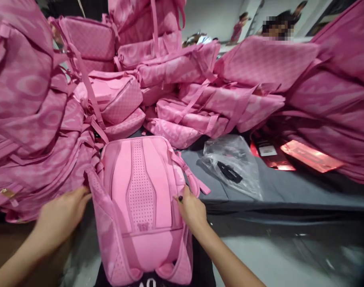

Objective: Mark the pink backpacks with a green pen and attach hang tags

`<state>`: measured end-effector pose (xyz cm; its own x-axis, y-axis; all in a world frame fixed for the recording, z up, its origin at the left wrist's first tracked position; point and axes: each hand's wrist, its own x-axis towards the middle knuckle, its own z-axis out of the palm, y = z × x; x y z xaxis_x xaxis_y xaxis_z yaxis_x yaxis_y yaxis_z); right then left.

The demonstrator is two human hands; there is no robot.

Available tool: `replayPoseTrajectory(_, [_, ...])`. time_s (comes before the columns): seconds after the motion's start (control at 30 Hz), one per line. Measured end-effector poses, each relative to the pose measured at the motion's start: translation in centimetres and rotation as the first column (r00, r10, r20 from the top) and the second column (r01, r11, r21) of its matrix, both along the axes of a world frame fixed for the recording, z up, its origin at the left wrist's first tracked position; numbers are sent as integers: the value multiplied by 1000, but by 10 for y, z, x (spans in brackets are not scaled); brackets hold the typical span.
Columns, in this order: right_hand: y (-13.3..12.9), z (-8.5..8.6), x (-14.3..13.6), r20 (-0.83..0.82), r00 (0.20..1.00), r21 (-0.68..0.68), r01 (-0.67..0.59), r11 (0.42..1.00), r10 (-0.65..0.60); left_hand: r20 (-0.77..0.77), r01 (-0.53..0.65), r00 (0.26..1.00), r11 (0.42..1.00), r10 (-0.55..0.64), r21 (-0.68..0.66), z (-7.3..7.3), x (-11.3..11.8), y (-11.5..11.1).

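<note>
Head view — backpack between left hand and right hand; right grips it.

Holds a pink backpack at its right edge with the right hand, back panel facing the camera. Has the left hand at the outer edge of the left strap, too blurred to tell whether gripping. Looks across to pink bags heaped on a grey tabletop, with a clear plastic bag right of the backpack, a black tag in or under it, and shiny red packets farther right. Takes in two people in the background.
</note>
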<state>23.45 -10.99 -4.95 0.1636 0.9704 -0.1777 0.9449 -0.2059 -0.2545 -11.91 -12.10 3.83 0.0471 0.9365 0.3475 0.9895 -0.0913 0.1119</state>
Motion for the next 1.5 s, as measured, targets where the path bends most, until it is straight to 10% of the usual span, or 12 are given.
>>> replayPoseTrajectory(0.07, [-1,7,-9,9,1000,-26,-13,1000,13,-124,363,925,932,-359,10,4,63,15])
replayPoseTrajectory(0.13, [-6,12,-19,18,999,-40,-32,999,33,-168,672,725,739,-668,-35,-6,128,49])
replayPoseTrajectory(0.3, [-19,10,-23,-6,1000,-11,-11,1000,11,-298,811,491,554,-819,-186,-46,210,132])
replayPoseTrajectory(0.47, [-16,8,-16,-44,999,-1,7,1000,-7,-317,849,348,440,-883,-294,-31,190,173])
replayPoseTrajectory(0.63, [-10,7,-16,-62,998,-6,-19,1000,19,-444,745,560,660,-700,-100,18,161,224])
replayPoseTrajectory(0.8, [-3,15,7,-283,958,-49,28,998,-40,-325,809,516,576,-792,-118,1,158,206])
replayPoseTrajectory(0.97, [8,49,33,-878,478,187,310,932,17,-235,830,458,507,-857,-231,-27,164,164])
replayPoseTrajectory(1.03, [17,56,30,-904,422,198,268,943,70,-256,800,480,539,-839,-263,-30,167,160])
replayPoseTrajectory(1.23, [37,25,5,-986,136,128,270,954,94,-130,830,510,526,-850,-186,-38,160,152])
replayPoseTrajectory(1.5, [38,7,-18,-901,430,182,483,857,-51,-106,871,484,490,-869,-35,-55,151,147])
